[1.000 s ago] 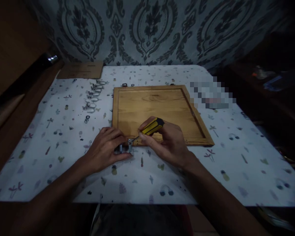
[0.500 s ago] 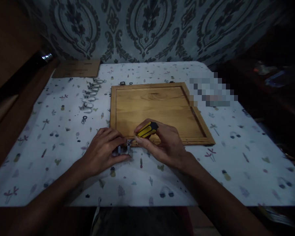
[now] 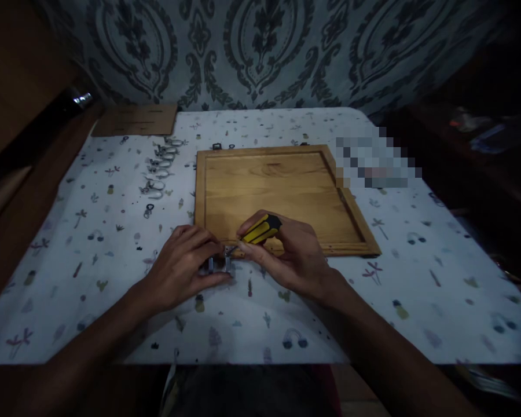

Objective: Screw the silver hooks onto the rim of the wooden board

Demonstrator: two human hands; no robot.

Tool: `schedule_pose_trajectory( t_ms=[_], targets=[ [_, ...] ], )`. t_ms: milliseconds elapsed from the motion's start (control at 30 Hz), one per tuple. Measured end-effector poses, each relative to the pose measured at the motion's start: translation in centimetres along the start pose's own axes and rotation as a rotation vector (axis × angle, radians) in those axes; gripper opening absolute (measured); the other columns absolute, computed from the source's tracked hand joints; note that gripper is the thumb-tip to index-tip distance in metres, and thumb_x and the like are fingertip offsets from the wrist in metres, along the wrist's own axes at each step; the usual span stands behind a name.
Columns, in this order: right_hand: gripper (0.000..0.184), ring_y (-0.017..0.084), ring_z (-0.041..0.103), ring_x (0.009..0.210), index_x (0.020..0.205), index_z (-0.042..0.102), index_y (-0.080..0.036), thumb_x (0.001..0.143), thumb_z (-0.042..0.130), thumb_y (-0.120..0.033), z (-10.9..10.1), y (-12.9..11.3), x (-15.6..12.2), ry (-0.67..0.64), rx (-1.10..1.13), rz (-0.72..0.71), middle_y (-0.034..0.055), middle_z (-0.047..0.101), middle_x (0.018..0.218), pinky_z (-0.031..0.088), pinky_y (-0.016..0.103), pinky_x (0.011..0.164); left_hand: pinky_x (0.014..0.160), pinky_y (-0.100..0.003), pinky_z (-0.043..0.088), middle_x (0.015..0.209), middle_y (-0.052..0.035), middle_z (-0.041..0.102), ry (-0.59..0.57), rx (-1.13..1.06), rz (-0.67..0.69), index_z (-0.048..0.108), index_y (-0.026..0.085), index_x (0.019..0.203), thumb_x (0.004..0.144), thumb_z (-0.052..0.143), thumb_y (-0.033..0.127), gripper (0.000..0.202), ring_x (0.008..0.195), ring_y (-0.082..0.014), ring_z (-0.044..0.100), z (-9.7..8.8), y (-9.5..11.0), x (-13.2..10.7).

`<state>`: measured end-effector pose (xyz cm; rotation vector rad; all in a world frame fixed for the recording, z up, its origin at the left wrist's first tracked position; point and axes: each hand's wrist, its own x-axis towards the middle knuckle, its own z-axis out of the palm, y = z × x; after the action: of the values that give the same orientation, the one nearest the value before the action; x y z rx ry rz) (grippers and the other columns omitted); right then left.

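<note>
My right hand (image 3: 293, 252) is closed around a yellow and black screwdriver (image 3: 260, 229), its shaft slanting down to the left. The screwdriver's tip meets a small metal hook (image 3: 227, 260) at the near edge of a framed wooden panel (image 3: 269, 191). Fingers and thumb of my left hand (image 3: 186, 266) pinch the hook from the left, against the panel's near left corner. My fingers hide part of the hook, and the exact seat of the tip is too small to make out.
Several metal hooks (image 3: 158, 168) lie in a row left of the panel. A cardboard sheet (image 3: 134, 120) rests at the back left of the patterned tablecloth (image 3: 113, 301). A blurred-out item (image 3: 375, 159) lies at the right. Patterned fabric (image 3: 260, 52) hangs behind the table.
Both hands stay at the hook. The screwdriver's handle has turned or shifted very slightly in my right hand; little else differs.
</note>
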<state>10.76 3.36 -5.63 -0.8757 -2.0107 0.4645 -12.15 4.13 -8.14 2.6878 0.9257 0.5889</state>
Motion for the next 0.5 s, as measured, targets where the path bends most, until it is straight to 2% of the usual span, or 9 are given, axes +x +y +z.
schedule_pose_trajectory(
  t_ms=[333, 500],
  targets=[
    [0.009, 0.017, 0.066, 0.074, 0.093, 0.056, -0.018, 0.097, 0.061, -0.024, -0.16, 0.07, 0.1, -0.073, 0.045, -0.058, 0.0052, 0.068, 0.086, 0.054, 0.028, 0.064, 0.085, -0.039, 0.043, 0.102, -0.0076, 0.068, 0.006, 0.035, 0.007, 0.068, 0.017, 0.102, 0.092, 0.065, 0.051, 0.035, 0.096, -0.0253, 0.061, 0.17, -0.11, -0.13],
    [0.014, 0.017, 0.066, 0.073, 0.092, 0.055, -0.018, 0.099, 0.059, -0.029, -0.37, 0.07, 0.25, -0.135, 0.1, -0.061, 0.0069, 0.068, 0.088, 0.055, 0.029, 0.063, 0.086, -0.041, 0.044, 0.104, -0.0077, 0.069, -0.007, 0.034, -0.015, 0.069, 0.018, 0.103, 0.092, 0.064, 0.052, 0.035, 0.097, -0.0263, 0.061, 0.2, -0.08, -0.16]
  ],
)
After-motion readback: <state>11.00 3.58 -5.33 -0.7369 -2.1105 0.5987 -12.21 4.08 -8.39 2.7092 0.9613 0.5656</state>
